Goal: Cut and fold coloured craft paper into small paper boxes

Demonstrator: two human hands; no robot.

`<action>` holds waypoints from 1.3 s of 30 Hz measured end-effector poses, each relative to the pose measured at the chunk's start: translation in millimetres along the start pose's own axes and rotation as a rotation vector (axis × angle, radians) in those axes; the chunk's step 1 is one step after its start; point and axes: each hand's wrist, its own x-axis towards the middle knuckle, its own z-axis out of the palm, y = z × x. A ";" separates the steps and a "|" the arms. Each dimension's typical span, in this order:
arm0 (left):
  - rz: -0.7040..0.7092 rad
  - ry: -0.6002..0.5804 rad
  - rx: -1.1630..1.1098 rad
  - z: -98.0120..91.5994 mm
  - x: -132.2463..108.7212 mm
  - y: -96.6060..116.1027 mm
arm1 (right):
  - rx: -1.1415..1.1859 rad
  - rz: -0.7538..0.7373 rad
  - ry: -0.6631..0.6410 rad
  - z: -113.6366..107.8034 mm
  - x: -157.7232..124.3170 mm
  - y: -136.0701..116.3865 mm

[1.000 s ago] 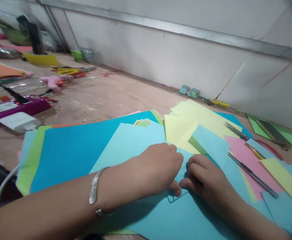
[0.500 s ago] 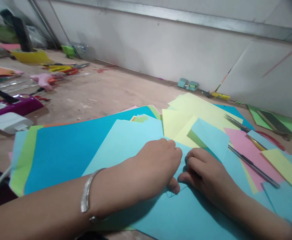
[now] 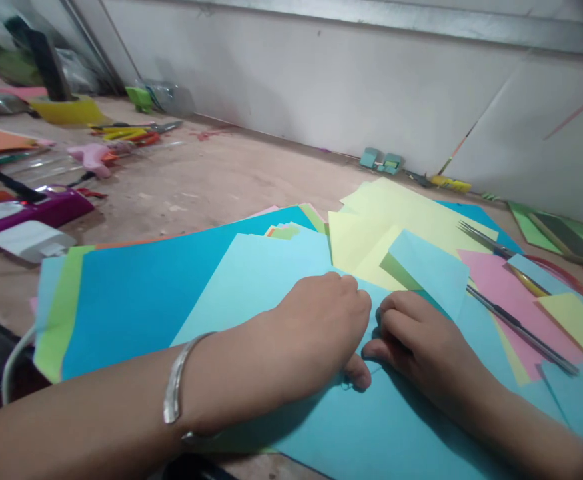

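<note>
My left hand [image 3: 316, 333] and my right hand [image 3: 421, 343] rest side by side on a light blue paper sheet [image 3: 361, 427], fingers curled and thumbs pressed down. Between the two thumbs they pinch a small folded piece of the same blue paper [image 3: 366, 327], mostly hidden under the fingers. A silver bangle [image 3: 176, 387] circles my left wrist. Beneath lie a darker blue sheet [image 3: 141, 300] and a pale blue sheet [image 3: 261, 280].
Yellow sheets [image 3: 396, 220], pink paper [image 3: 501, 287] and scissors [image 3: 521, 330] lie to the right. A second pair of scissors [image 3: 491, 243] lies further back. A purple device [image 3: 36, 210], a white charger [image 3: 31, 240] and a pink glue gun [image 3: 91, 157] sit at left. A white wall [image 3: 346, 87] runs behind.
Both hands stay pressed on the small folded paper, with only slight finger shifts. The view has drifted a little.
</note>
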 end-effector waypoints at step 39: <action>0.087 0.148 0.017 18.8 -5.8 -11.1 | 0.354 0.111 -0.289 -38.4 -4.0 27.6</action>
